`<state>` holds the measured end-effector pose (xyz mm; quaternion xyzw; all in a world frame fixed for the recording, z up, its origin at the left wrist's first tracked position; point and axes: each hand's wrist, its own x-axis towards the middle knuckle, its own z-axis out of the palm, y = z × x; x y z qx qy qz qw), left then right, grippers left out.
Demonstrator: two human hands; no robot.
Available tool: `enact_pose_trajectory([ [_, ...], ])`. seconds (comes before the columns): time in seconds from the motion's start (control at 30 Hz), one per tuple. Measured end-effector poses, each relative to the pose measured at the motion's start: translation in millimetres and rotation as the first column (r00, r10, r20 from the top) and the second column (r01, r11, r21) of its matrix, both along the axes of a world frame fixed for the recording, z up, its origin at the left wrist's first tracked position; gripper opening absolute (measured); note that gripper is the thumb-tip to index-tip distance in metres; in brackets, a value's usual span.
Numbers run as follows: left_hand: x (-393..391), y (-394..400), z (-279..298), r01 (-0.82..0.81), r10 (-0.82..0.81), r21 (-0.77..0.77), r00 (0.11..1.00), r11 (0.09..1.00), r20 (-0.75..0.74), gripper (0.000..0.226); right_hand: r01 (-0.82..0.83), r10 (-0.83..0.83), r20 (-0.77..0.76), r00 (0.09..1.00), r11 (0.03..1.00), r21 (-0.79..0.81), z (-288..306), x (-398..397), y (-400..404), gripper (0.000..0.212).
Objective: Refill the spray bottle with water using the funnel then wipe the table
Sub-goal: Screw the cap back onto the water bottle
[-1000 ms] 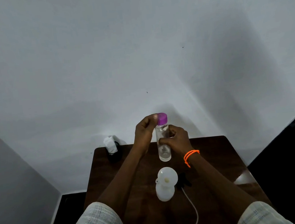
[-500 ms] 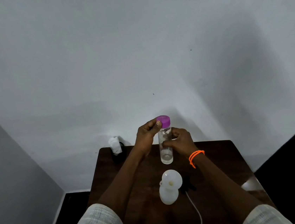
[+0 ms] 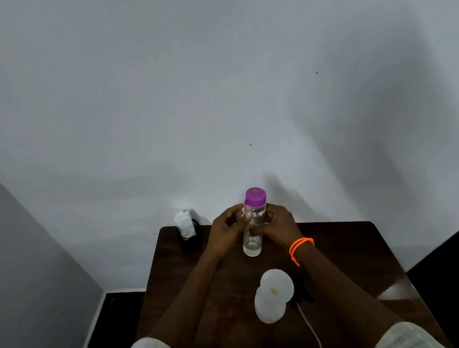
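- The clear bottle [image 3: 253,229], purple cap [image 3: 255,196] on, was held upright on the table [image 3: 345,249] by the right hand [image 3: 278,225], its fingers wrapped round it.
- The left hand [image 3: 228,228] was loosely curled beside the neck, gripping nothing, likely for uncapping.
- The funnel [image 3: 275,286] was seated in the white spray bottle [image 3: 269,309], nearer the person.

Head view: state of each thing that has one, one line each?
Clear bottle: upright on table, a little water at the bottom.
Purple cap: on the bottle.
Funnel: seated in white spray bottle, whose top is off.
Left hand: fingers curled beside the bottle neck; grip unclear.
Right hand: grips the bottle body.
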<state>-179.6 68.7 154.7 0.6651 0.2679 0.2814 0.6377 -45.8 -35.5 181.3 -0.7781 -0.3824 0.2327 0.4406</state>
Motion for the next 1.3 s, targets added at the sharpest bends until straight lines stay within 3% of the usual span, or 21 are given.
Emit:
enact_pose_trajectory([
  [0.23, -7.5, 9.6, -59.0, -0.012, 0.006, -0.055, 0.994, 0.998, -0.106, 0.032, -0.005, 0.005, 0.004, 1.0, 0.998, -0.057, -41.9, -5.5, 33.2, 0.056],
  [0.5, 3.4, 34.3, -119.7, -0.137, 0.104, -0.129, 0.967, 0.982, -0.234, 0.037, 0.062, -0.062, 0.0, 0.998, 0.986, -0.157, -92.8, -4.6, 76.4, 0.033],
  [0.63, 17.2, 54.7, -173.9, -0.206, 0.134, -0.262, 0.955, 0.943, -0.265, 0.075, 0.101, -0.104, -0.007, 0.995, 0.978, -0.182, -112.5, 2.9, 97.3, 0.031],
  [0.73, 29.9, 69.4, -212.7, -0.179, 0.101, -0.322, 0.964, 0.93, -0.244, 0.075, 0.119, -0.13, -0.047, 0.99, 0.976, -0.184, -124.6, 7.7, 111.1, 0.036],
  [1.3, 50.5, 105.4, -242.8, -0.218, 0.148, -0.412, 0.97, 0.885, -0.195, 0.084, 0.191, -0.211, -0.075, 0.975, 0.959, -0.208, -160.5, 16.0, 150.4, 0.039],
])
